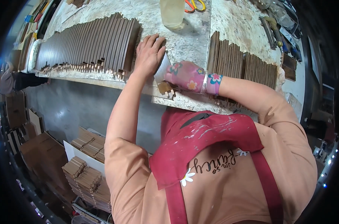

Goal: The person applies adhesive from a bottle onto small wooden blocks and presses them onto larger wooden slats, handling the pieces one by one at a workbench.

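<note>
My bare left hand point(150, 54) lies with outstretched fingers on the worktable, next to a long row of dark brown wooden boards point(91, 41) standing on edge. My right hand point(186, 76), in a pink flowered glove, is curled closed to its right. Between the hands shows a pale, flat, smooth surface point(162, 68); I cannot tell whether it is a sheet or a board's face. Below the glove, a brown wooden piece with a notched end point(165, 89) sits at the table's front edge. What the gloved fingers grip is hidden.
A second row of brown boards point(244, 61) stands to the right. At the back are a container of cloudy liquid point(172, 13) and orange-and-yellow-handled scissors or pliers point(195, 5). Clamp-like tools point(272, 30) lie far right. Stacked wooden pieces point(85, 179) stand low at left.
</note>
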`<state>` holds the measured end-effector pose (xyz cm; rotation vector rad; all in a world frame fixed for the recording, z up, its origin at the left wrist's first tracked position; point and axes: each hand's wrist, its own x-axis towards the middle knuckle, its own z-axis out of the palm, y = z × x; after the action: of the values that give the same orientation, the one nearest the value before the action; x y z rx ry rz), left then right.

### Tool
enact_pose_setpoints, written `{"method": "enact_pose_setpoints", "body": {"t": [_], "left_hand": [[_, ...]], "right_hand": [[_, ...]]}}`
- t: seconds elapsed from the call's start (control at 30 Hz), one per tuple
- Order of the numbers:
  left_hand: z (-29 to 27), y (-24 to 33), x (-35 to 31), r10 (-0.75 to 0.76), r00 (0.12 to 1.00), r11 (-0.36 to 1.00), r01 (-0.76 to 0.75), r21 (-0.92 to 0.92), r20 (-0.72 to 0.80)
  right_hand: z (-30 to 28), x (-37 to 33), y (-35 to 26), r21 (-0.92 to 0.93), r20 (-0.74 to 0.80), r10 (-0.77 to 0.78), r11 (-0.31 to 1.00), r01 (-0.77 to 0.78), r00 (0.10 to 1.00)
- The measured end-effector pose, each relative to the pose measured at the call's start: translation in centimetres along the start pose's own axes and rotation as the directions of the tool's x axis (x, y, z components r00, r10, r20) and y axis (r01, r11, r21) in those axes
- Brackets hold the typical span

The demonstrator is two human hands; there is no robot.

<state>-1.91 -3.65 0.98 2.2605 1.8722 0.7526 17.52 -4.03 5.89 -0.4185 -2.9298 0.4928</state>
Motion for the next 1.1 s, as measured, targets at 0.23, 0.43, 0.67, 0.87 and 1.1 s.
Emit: {"method": "enact_pose_setpoints", "body": {"t": [0.23,0.43,0.67,0.87,1.1], "left_hand": [[0.2,-0.1,-0.1,0.009,1.0,1.0,-0.009,-0.006,-0.013],[0.2,-0.1,0.0,0.004,1.0,1.0,-0.004,-0.004,0.001],[0.2,-0.2,-0.1,0.009,1.0,1.0,-0.009,-0.012,-0.003],[0.1,0.1,0.1,0.005,1.0,1.0,-0.005,-0.002,0.015],[0.1,-0.2,-0.1,0.008,1.0,1.0,-0.008,-0.007,0.004]], "right_hand": [[-0.3,0.0,-0.6,-0.06,0.104,-0.005,0.998,0.011,0.995],[0.3,-0.1,-1.4,-0.074,0.069,-0.061,0.995,0.066,0.996],[-0.7,0.2,-2.3,-0.052,0.08,-0.061,0.996,0.065,0.995],[0.5,0.6,-1.6,0.06,0.135,0.143,0.987,-0.152,0.98],[1.2,0.5,-1.5,0.091,0.108,0.13,0.986,-0.14,0.986]]}}
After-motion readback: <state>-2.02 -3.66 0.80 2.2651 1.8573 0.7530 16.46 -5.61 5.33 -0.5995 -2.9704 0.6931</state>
